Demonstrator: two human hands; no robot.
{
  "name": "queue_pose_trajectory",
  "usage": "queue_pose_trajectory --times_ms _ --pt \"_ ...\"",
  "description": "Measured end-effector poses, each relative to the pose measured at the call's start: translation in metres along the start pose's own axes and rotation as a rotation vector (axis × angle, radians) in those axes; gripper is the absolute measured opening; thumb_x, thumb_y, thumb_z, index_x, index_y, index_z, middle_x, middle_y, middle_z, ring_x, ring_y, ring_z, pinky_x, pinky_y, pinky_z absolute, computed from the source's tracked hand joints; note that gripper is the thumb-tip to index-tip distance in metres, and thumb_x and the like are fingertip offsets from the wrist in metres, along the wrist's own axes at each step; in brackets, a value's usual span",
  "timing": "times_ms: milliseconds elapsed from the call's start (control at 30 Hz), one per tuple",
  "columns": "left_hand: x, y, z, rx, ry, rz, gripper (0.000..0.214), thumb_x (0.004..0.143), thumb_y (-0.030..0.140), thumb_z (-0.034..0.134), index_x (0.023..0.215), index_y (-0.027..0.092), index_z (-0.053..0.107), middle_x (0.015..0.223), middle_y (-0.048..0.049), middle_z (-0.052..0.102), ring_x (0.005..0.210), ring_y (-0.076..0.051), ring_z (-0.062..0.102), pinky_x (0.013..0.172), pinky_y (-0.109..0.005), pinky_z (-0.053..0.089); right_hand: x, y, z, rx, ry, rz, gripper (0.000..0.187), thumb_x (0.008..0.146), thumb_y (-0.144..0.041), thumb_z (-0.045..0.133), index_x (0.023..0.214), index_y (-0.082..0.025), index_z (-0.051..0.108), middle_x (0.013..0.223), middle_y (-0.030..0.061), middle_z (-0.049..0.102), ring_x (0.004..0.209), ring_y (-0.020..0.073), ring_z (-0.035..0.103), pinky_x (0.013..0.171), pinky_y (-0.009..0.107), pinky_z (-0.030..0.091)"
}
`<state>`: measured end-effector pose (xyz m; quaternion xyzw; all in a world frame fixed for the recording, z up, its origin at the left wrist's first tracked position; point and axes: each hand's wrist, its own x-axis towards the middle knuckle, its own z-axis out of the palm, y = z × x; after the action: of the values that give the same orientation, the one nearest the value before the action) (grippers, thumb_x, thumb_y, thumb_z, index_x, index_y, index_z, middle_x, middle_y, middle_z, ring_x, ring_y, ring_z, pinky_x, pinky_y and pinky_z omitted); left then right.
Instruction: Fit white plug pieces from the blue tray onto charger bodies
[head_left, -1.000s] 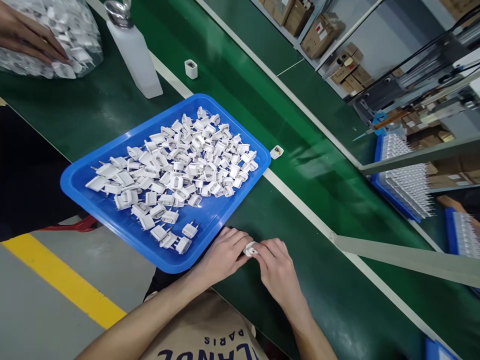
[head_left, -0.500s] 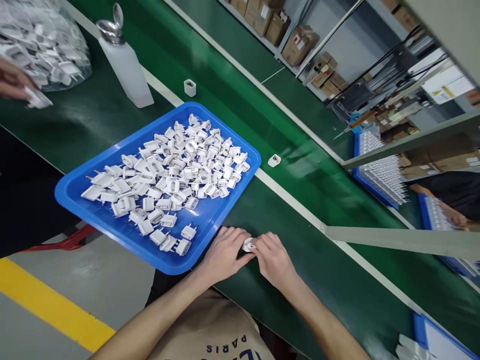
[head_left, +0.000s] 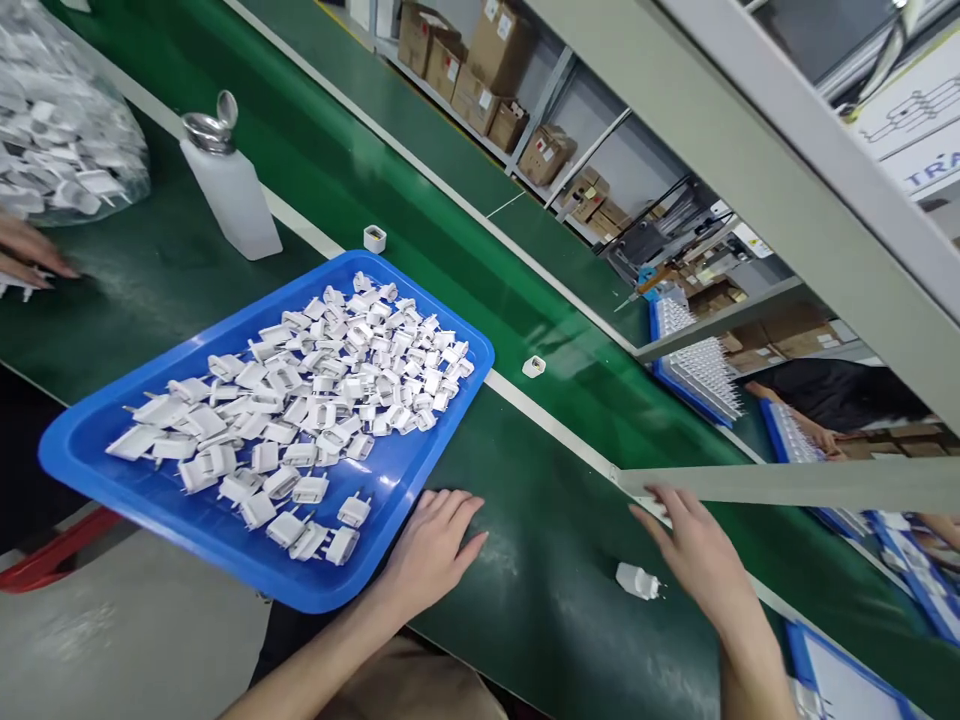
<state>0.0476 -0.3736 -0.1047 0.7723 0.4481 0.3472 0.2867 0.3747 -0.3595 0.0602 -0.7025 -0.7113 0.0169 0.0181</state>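
Observation:
My left hand [head_left: 435,550] rests flat on the green bench beside the near corner of the blue tray [head_left: 90,470], fingers stretched out and holding nothing. The tray holds several white plug parts [head_left: 322,390]. My right hand [head_left: 694,555] hovers farther right with its fingers spread, close to the grey metal bar [head_left: 787,485]. A single white plug part [head_left: 636,580] lies loose on the bench just left of that hand, not held.
A white dispenser bottle [head_left: 229,195] stands behind the tray. A clear bag of white parts [head_left: 60,140] sits far left, with another person's hand [head_left: 26,260] below it. Two small white caps [head_left: 374,238] [head_left: 533,366] ride the conveyor. Blue racks [head_left: 694,365] stand right.
Both hands were pinched together on a white plug part. Now they are apart and open, the right hand has swung right, and the part lies on the bench. The view shifted right.

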Motion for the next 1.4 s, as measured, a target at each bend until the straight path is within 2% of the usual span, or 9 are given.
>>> queue_pose_trajectory --times_ms 167,333,500,600,667,833,1033,1133,1400 --pt "0.001 -0.001 -0.002 0.028 -0.015 0.034 0.022 0.104 0.024 0.051 0.123 0.020 0.061 0.116 -0.0099 0.071 0.102 -0.027 0.068 0.088 -0.043 0.051 0.130 -0.044 0.043 0.133 -0.005 0.004 0.048 0.103 -0.056 0.054 0.136 -0.022 0.057 0.115 0.0095 0.066 0.086 0.0219 0.068 0.083 0.040 0.057" --pt "0.000 0.005 -0.009 0.072 -0.002 0.017 0.022 0.100 0.020 0.057 0.121 0.020 0.060 0.113 -0.0077 0.071 0.099 -0.026 0.069 0.089 -0.043 0.054 0.214 -0.089 0.063 0.210 -0.027 -0.064 0.032 0.103 -0.045 0.065 0.120 -0.017 0.064 0.115 0.0070 0.066 0.096 0.0203 0.066 0.087 0.041 0.059" --pt "0.000 0.009 -0.011 0.075 0.031 -0.088 0.058 0.092 0.025 0.069 0.144 0.018 0.046 0.138 -0.0131 0.062 0.119 -0.030 0.064 0.099 -0.044 0.055 0.156 -0.117 0.073 0.323 -0.191 -0.336 0.028 0.101 -0.045 0.062 0.106 -0.018 0.069 0.097 0.0052 0.068 0.077 0.0177 0.066 0.077 0.037 0.060" --pt "0.002 0.010 -0.008 0.061 0.034 -0.157 0.075 0.088 0.027 0.074 0.152 0.014 0.038 0.149 -0.0183 0.053 0.128 -0.035 0.058 0.106 -0.050 0.053 0.098 -0.130 0.072 0.405 -0.367 -0.490 0.032 0.103 -0.048 0.056 0.123 -0.025 0.066 0.103 0.0056 0.070 0.076 0.0181 0.069 0.070 0.032 0.062" --pt "0.003 0.009 -0.006 0.053 0.011 -0.172 0.063 0.090 0.024 0.071 0.146 0.014 0.045 0.143 -0.0173 0.058 0.125 -0.035 0.060 0.104 -0.051 0.054 0.075 -0.145 0.064 0.454 -0.395 -0.505 0.039 0.106 -0.046 0.051 0.140 -0.026 0.054 0.110 0.0063 0.070 0.076 0.0176 0.071 0.069 0.031 0.063" --pt "0.002 0.004 0.005 0.045 -0.040 -0.145 0.037 0.096 0.017 0.058 0.133 0.014 0.059 0.132 -0.0160 0.067 0.125 -0.036 0.062 0.107 -0.054 0.052 0.077 -0.224 0.056 0.369 -0.302 -0.583 0.030 0.110 -0.037 0.044 0.137 -0.025 0.053 0.114 0.0089 0.067 0.094 0.0212 0.072 0.085 0.034 0.061" --pt "-0.004 -0.002 0.009 0.024 -0.032 -0.086 0.038 0.097 0.027 0.063 0.133 0.016 0.063 0.129 -0.0123 0.073 0.119 -0.032 0.069 0.105 -0.045 0.057 0.094 -0.316 0.103 0.280 -0.326 -0.606 0.024 0.093 -0.016 0.069 0.117 -0.019 0.063 0.109 0.0122 0.065 0.090 0.0313 0.072 0.076 0.041 0.059" --pt "-0.003 -0.001 0.004 0.023 -0.012 -0.089 0.040 0.096 0.024 0.063 0.135 0.015 0.062 0.129 -0.0139 0.072 0.117 -0.032 0.070 0.103 -0.045 0.058 0.091 -0.302 0.106 0.366 -0.327 -0.584 0.017 0.090 -0.011 0.066 0.103 -0.020 0.062 0.107 0.0099 0.064 0.088 0.0281 0.071 0.077 0.039 0.058" --pt "0.003 0.007 -0.009 -0.074 0.035 -0.171 0.027 0.100 0.029 0.065 0.125 0.019 0.063 0.121 -0.0100 0.070 0.110 -0.030 0.068 0.095 -0.048 0.058 0.030 -0.167 0.063 0.765 -0.155 -0.223 0.021 0.100 -0.036 0.058 0.117 -0.025 0.050 0.113 0.0080 0.063 0.087 0.0216 0.074 0.069 0.031 0.064"
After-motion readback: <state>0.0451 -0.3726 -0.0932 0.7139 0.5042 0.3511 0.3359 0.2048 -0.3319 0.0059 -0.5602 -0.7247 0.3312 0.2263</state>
